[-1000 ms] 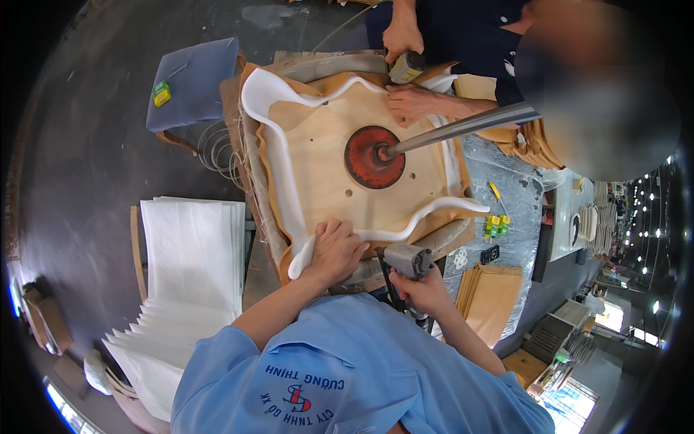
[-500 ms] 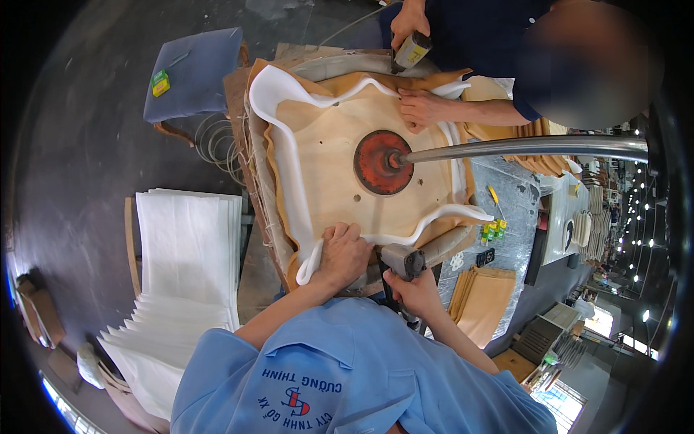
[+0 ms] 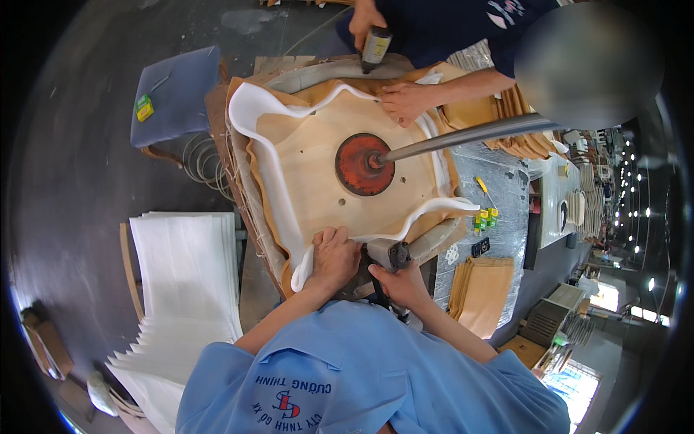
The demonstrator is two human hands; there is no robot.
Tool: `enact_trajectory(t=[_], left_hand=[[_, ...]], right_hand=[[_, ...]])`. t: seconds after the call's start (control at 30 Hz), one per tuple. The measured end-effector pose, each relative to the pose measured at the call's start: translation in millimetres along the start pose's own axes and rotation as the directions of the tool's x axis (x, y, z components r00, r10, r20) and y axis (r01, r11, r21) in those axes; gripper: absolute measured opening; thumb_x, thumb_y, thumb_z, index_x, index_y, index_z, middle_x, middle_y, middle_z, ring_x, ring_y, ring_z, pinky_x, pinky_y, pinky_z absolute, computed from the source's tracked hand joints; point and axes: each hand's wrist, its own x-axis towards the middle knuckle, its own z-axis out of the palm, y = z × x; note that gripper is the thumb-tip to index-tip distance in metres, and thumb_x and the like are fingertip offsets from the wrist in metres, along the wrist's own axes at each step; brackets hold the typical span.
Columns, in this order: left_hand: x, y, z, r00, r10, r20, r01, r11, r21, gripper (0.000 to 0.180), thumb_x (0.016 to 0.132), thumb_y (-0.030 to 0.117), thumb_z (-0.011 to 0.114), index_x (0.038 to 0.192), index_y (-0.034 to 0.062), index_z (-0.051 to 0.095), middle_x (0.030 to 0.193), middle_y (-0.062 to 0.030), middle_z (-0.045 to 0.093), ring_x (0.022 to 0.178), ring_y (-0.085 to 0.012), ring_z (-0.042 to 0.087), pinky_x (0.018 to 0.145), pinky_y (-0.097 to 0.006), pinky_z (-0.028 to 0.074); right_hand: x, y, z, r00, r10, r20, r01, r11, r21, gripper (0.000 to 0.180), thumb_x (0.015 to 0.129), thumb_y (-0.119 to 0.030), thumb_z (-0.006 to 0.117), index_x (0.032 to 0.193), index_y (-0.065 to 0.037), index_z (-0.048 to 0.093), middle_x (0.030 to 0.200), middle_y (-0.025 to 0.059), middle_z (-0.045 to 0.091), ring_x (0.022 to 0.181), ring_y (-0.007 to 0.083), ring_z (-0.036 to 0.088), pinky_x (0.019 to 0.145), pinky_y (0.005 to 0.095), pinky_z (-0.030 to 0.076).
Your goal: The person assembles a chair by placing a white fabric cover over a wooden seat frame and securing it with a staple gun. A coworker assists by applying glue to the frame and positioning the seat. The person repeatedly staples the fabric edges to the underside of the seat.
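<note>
A pale plywood seat panel [image 3: 318,173] lies face down, edged with white foam [image 3: 264,166] and tan fabric [image 3: 254,217]. A red round press pad [image 3: 361,165] on a steel arm [image 3: 470,134] pins its middle. My left hand [image 3: 334,254] presses the foam and fabric down at the panel's near edge. My right hand [image 3: 399,283] grips a grey staple gun [image 3: 387,254] right beside it. Across the panel, a co-worker's hand [image 3: 401,101] holds the far edge and their other hand [image 3: 365,18] grips a second staple gun [image 3: 376,47].
A stack of white foam sheets [image 3: 184,289] lies on the floor at left. A blue cushion [image 3: 177,94] sits at upper left. Tan fabric pieces [image 3: 486,289] and small yellow-green boxes [image 3: 484,218] rest on the foil-covered bench at right.
The view has shifted a little; the steel arm now points further right. My hands stay at the near edge with the staple gun. The co-worker's hands have shifted slightly along the far edge.
</note>
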Motion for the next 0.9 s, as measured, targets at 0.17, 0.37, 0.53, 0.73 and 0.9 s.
enact_trajectory(t=[0.17, 0.37, 0.53, 0.73, 0.9], left_hand=[[-2, 3, -1, 1.000, 0.006, -0.015, -0.006, 1.000, 0.028, 0.025, 0.097, 0.023, 0.074, 0.079, 0.0067, 0.076, 0.101, -0.0117, 0.063, 0.108, -0.0345, 0.056, 0.097, -0.049, 0.041], [0, 8, 4, 1.000, -0.029, 0.001, 0.029, 0.999, 0.045, 0.025, 0.099, 0.023, 0.073, 0.080, 0.0065, 0.076, 0.101, -0.0126, 0.063, 0.108, -0.0350, 0.055, 0.098, -0.050, 0.041], [-2, 10, 8, 0.999, -0.052, -0.008, 0.052, 0.998, 0.027, 0.024, 0.098, 0.023, 0.072, 0.081, 0.0062, 0.077, 0.103, -0.0136, 0.064, 0.109, -0.0360, 0.055, 0.099, -0.050, 0.041], [-4, 9, 12, 0.998, -0.051, -0.022, 0.052, 0.998, 0.032, 0.023, 0.099, 0.023, 0.072, 0.083, 0.0068, 0.077, 0.104, -0.0144, 0.064, 0.110, -0.0369, 0.055, 0.100, -0.050, 0.041], [-5, 13, 10, 0.999, -0.039, 0.005, 0.038, 0.999, 0.036, 0.023, 0.098, 0.023, 0.071, 0.085, 0.0063, 0.078, 0.106, -0.0155, 0.065, 0.110, -0.0379, 0.055, 0.100, -0.051, 0.042]], right_hand=[[-15, 2, -8, 0.999, -0.012, 0.043, 0.000, 0.963, 0.269, 0.022, 0.100, -0.020, 0.080, 0.093, -0.001, 0.071, 0.068, 0.0004, 0.066, 0.055, 0.0090, 0.062, 0.051, 0.0301, 0.048], [-16, 13, -7, 0.998, -0.010, 0.056, -0.006, 0.958, 0.286, 0.023, 0.101, -0.021, 0.081, 0.093, -0.002, 0.071, 0.066, 0.0005, 0.064, 0.054, 0.0090, 0.060, 0.050, 0.0300, 0.047], [-11, 13, -8, 0.998, 0.020, 0.066, -0.033, 0.980, 0.196, 0.028, 0.098, -0.026, 0.084, 0.097, 0.000, 0.074, 0.070, 0.0023, 0.068, 0.056, 0.0095, 0.063, 0.054, 0.0324, 0.050], [-6, 12, -5, 0.999, -0.018, 0.040, 0.016, 0.998, 0.062, 0.032, 0.095, -0.025, 0.084, 0.111, 0.001, 0.075, 0.087, 0.0112, 0.077, 0.078, 0.0199, 0.075, 0.073, 0.0386, 0.059], [-4, 15, 0, 0.997, -0.075, -0.025, 0.076, 0.996, 0.036, 0.044, 0.092, -0.027, 0.086, 0.124, 0.000, 0.072, 0.114, 0.0186, 0.080, 0.109, 0.0340, 0.077, 0.096, 0.0447, 0.060]])
